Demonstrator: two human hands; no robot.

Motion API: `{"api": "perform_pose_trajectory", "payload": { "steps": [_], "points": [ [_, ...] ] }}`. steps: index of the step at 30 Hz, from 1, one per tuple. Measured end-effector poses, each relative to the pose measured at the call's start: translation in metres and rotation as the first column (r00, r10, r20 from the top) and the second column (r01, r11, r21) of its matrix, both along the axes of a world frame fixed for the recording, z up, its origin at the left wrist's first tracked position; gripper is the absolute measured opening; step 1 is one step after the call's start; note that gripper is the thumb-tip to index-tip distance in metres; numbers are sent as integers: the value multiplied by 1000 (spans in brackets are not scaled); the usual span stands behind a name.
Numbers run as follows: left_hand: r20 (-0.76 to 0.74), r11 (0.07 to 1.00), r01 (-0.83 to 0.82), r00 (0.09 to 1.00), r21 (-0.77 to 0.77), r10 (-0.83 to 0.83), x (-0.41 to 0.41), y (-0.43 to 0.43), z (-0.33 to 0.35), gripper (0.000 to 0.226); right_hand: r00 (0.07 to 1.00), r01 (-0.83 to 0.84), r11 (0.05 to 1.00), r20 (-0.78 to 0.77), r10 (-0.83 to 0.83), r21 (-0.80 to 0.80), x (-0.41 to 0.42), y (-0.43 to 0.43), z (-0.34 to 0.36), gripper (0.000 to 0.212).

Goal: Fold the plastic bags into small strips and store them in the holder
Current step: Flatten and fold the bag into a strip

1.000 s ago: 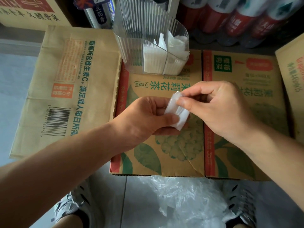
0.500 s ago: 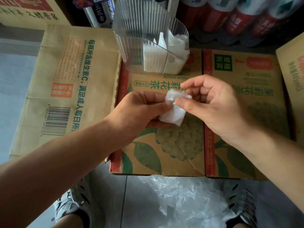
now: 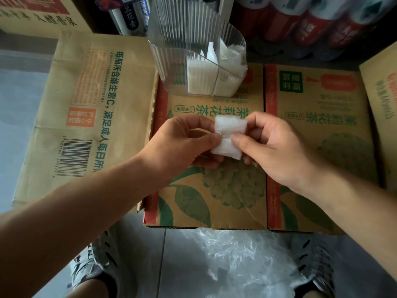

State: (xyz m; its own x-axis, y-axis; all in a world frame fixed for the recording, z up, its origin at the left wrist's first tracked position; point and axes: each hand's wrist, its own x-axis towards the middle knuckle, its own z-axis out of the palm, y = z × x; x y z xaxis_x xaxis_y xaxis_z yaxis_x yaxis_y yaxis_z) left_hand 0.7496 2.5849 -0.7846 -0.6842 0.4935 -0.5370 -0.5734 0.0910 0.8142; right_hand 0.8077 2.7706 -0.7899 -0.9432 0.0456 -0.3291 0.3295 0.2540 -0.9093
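Bag [image 3: 228, 137], folded small, is pinched by left grip [image 3: 178, 145] and right grip [image 3: 277, 147] near the holder [image 3: 171, 61], already part-filled with strips [image 3: 200, 76]; crumpled plastic [image 3: 240, 265] farther off waits unfolded.

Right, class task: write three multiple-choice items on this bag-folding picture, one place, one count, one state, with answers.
1. Where does the clear ribbed plastic holder stand?
A. floor tiles
B. printed brown cardboard boxes
C. the person's lap

2. How many hands pinch the folded white plastic bag strip?
A. none
B. one
C. two

3. What state is the holder in?
A. partly filled with folded white strips
B. empty
C. tipped over

1B: its base sits on the box tops.
2C: left hand and right hand each pinch it.
3A: white strips show through its upright wall.
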Motion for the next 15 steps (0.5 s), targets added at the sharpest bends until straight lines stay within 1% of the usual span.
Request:
{"api": "perform_pose_trajectory", "payload": {
  "steps": [1,3,6,8,10,11,13,15],
  "points": [
    [12,1000,1,1000,23,-1,0,0,-1,16,1000,15,999,7,-15,-49,0,-1,1,5],
    [95,994,-8,995,105,-2,-1,-2,0,12,997,73,973,38,-67,-217,2,-2,4,11],
    [223,965,-8,973,262,-53,-2,-7,-1,14,993,105,856,107,-59,-506,2,-3,10,16],
    [253,941,0,963,338,-90,-2,-8,-2,17,992,90,780,122,-18,-619,2,-2,12,18],
    [281,931,-8,954,366,-102,-3,-8,-2,21,992,80,750,125,3,-656,1,0,11,18],
    [289,930,-12,952,368,-102,-3,-9,-2,21,992,79,748,123,3,-658,1,1,10,22],
    [297,937,-19,951,350,-91,-5,-10,-2,19,995,69,766,104,-3,-639,2,4,7,28],
    [297,944,-22,952,330,-81,-6,-11,-4,19,998,38,803,66,2,-595,3,5,5,30]
  ]
}}
